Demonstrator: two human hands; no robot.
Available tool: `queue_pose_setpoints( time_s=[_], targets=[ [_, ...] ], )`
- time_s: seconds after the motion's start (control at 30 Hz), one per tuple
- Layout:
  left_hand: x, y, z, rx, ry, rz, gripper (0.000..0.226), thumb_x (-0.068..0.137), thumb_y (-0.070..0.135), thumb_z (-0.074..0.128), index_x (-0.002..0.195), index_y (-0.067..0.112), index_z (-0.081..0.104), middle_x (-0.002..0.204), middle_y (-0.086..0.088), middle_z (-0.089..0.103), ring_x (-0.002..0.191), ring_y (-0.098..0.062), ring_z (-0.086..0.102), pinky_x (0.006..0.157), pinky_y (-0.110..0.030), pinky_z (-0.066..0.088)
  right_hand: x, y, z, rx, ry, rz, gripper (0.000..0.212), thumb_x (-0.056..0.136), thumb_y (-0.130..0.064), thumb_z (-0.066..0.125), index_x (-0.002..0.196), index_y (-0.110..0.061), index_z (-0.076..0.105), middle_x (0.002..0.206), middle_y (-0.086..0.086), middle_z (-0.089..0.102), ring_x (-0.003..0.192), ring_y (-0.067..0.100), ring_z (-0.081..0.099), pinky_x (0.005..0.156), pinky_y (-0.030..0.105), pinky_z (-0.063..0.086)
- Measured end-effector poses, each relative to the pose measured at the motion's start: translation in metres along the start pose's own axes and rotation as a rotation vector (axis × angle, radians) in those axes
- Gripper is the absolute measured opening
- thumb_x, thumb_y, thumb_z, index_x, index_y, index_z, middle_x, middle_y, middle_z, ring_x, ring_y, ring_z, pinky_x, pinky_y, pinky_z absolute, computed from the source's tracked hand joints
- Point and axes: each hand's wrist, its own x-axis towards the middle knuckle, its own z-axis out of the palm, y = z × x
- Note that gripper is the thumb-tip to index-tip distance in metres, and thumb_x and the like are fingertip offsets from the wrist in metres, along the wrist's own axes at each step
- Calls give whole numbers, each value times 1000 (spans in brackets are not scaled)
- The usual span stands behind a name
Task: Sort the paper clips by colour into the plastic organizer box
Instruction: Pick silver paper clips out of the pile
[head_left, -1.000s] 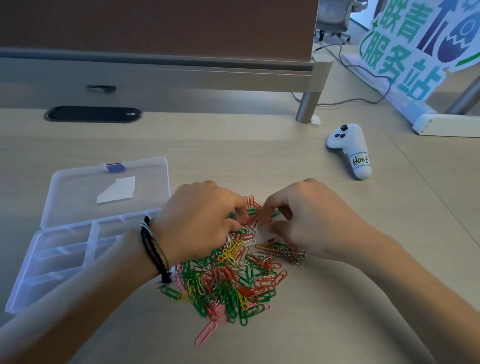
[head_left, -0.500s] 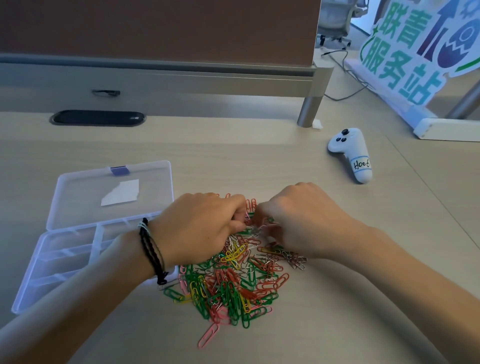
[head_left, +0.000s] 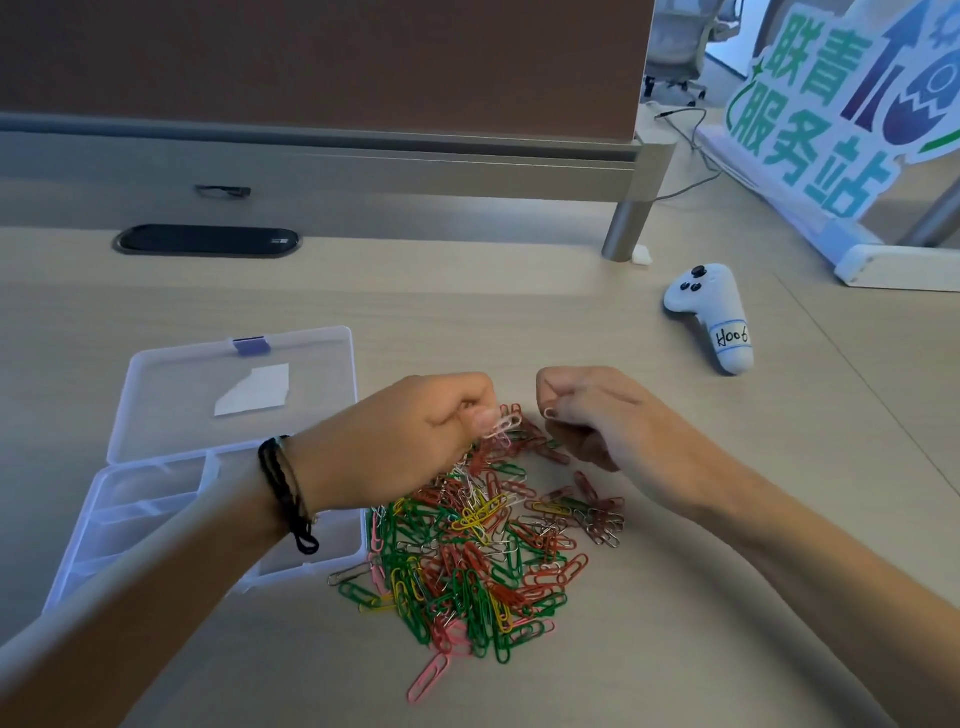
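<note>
A heap of paper clips (head_left: 483, 561) in green, red, yellow, pink and silver lies on the desk in front of me. My left hand (head_left: 410, 441) hovers over the heap's far edge and pinches a few pink paper clips (head_left: 503, 423). My right hand (head_left: 597, 415) is just to the right, fingers closed on one small pale clip (head_left: 549, 413). The clear plastic organizer box (head_left: 98, 525) lies open at the left, its lid (head_left: 171, 384) folded back; my left forearm hides part of the compartments, and those I see hold no clips.
A white controller (head_left: 711, 317) with a handwritten label lies at the right. A black oval cable port (head_left: 208, 240) sits far left, a divider post (head_left: 626, 228) behind the heap, and a sign (head_left: 852, 130) with its base at the far right.
Both hands have lifted off the heap and drawn apart. The left now holds pink clips and the right a single pale clip pulled away from them.
</note>
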Motion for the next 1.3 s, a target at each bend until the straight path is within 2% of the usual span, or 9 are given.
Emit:
queue_pose_setpoints(
  time_s=[0.13,0.3,0.5,0.63,0.73,0.9,1.0,1.13,1.3],
  targets=[
    [2,5,1,-194,29,11,22,105,22,41,96,8,55,52,9,39,47,-8,30,48,-21,30,4,-4,16,214,-11,43,44,107,-30,42,64,-26,53,57,-1,36,48,15,29,43,25,23],
    [0,7,0,-181,82,-6,19,103,23,47,91,14,59,49,9,37,45,-8,28,44,-23,25,7,-3,24,127,16,10,35,104,-31,48,73,-14,49,50,-8,39,41,6,32,41,17,26],
    [-5,2,-11,88,12,-30,6,90,30,69,87,26,67,48,1,41,46,-12,35,53,-29,35,0,5,9,1167,-241,238,30,99,-18,36,69,-16,33,49,-4,16,40,9,9,36,20,10],
    [-6,-3,-4,307,-27,-43,10,83,33,77,86,33,68,47,9,42,46,-7,41,51,-25,32,2,15,9,1381,-316,258,23,91,-14,30,72,-11,43,50,-2,27,41,8,16,37,20,13],
    [-7,-2,-7,387,-32,-55,13,80,35,79,88,34,69,52,14,48,50,-3,46,49,-21,29,4,13,14,1179,-174,310,32,93,-20,39,62,-12,42,49,2,36,39,8,11,36,20,8],
    [-14,-2,-8,402,-39,-35,11,82,36,77,89,37,69,52,10,48,52,-4,47,50,-24,33,2,-1,19,487,-32,283,45,99,-30,55,58,-12,52,47,2,30,41,13,17,39,21,14],
    [-13,-1,0,493,24,6,8,83,41,74,90,39,70,60,25,53,62,7,49,55,-24,33,3,1,20,90,-21,167,40,96,-31,63,63,-9,66,46,0,39,42,10,31,42,17,27],
    [-12,-4,4,609,42,30,5,88,41,66,90,37,67,53,16,45,65,5,44,67,-30,40,2,7,20,-237,0,93,18,86,-24,74,69,-20,75,55,-11,63,52,2,54,60,23,47],
    [-12,-4,1,484,69,31,11,94,31,59,83,33,56,56,20,53,59,-1,49,55,-28,35,-3,6,11,-504,51,89,10,80,-21,74,74,-29,74,56,-24,61,58,-3,56,55,15,38]
  ],
)
